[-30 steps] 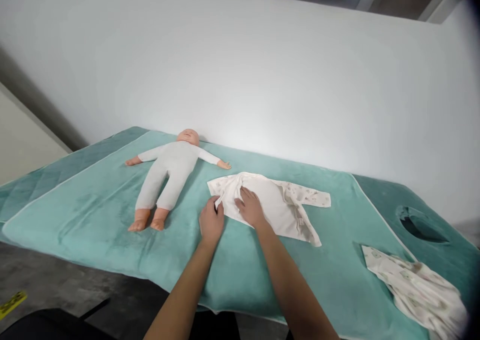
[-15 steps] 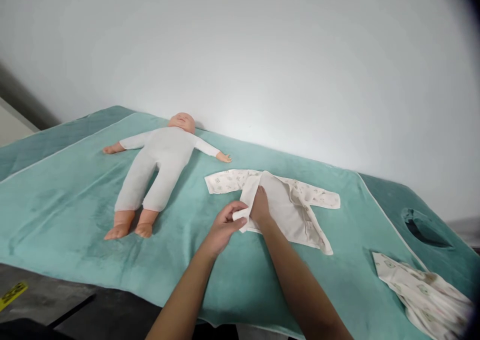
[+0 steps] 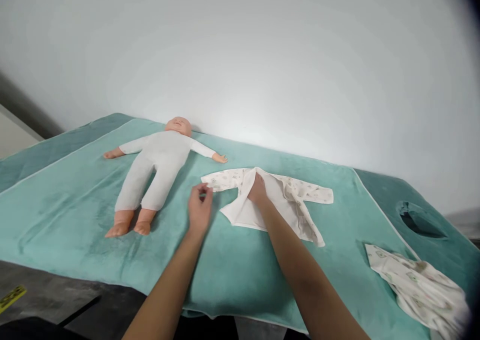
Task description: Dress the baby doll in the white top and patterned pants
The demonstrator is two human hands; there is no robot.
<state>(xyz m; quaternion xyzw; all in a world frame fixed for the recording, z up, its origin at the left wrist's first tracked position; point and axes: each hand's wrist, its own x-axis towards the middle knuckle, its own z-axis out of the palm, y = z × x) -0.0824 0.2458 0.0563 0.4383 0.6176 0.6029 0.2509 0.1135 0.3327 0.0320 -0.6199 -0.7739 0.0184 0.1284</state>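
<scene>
A white patterned baby garment (image 3: pixel 277 202) lies spread on the teal blanket (image 3: pixel 75 210). My right hand (image 3: pixel 257 190) presses down on its upper middle, fingers bunched into the cloth. My left hand (image 3: pixel 199 207) hovers just left of the garment, near its left sleeve (image 3: pixel 221 179), with thumb and fingers pinched together; whether any cloth is in them I cannot see. A baby doll (image 3: pixel 159 167) in a pale grey suit lies on its back to the left, arms spread.
A second crumpled patterned garment (image 3: pixel 418 285) lies at the blanket's right front corner. A darker teal padded table with a face hole (image 3: pixel 422 220) shows at the right. A white wall runs behind. Dark floor lies below the front edge.
My left hand let go of the garment's lower left edge and moved left and up toward the sleeve. The right hand slid up the garment. The folded flap now lies flat.
</scene>
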